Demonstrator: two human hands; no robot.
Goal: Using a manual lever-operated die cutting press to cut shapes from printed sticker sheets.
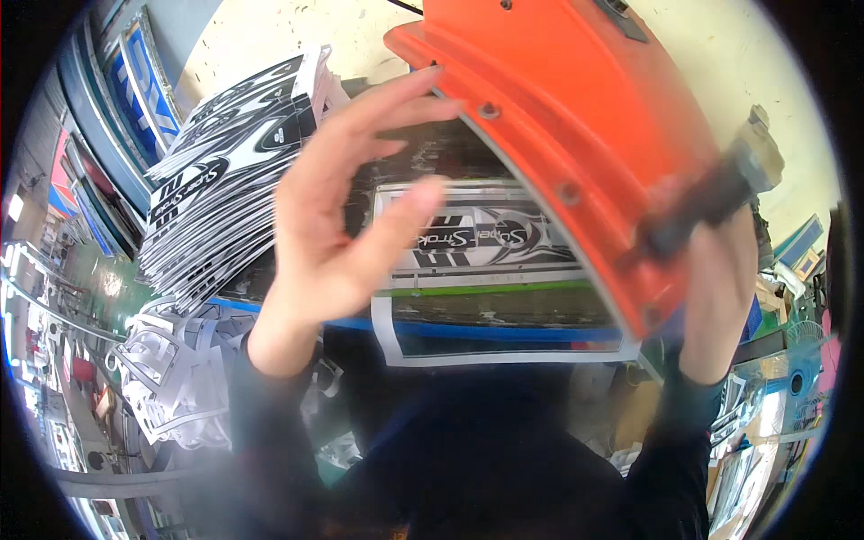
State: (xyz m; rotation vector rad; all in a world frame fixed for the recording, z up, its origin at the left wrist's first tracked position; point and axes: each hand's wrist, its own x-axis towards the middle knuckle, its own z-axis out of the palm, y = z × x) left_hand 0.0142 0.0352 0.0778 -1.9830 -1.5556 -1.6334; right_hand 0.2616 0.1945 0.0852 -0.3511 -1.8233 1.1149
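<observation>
above the bench, left hand point(337, 225) fingers spread on orange panel point(576, 117) edge, right hand point(720, 270) clenched around dark tool point(711, 202)

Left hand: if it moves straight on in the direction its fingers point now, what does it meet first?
Probably the orange panel. The left hand points up and right, and its fingertips already look to be at the panel's edge, though depth is unclear.

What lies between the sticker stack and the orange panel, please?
In the head view, the left hand lies between the sticker stack and the orange panel, fingertips touching the panel's edge.
</observation>
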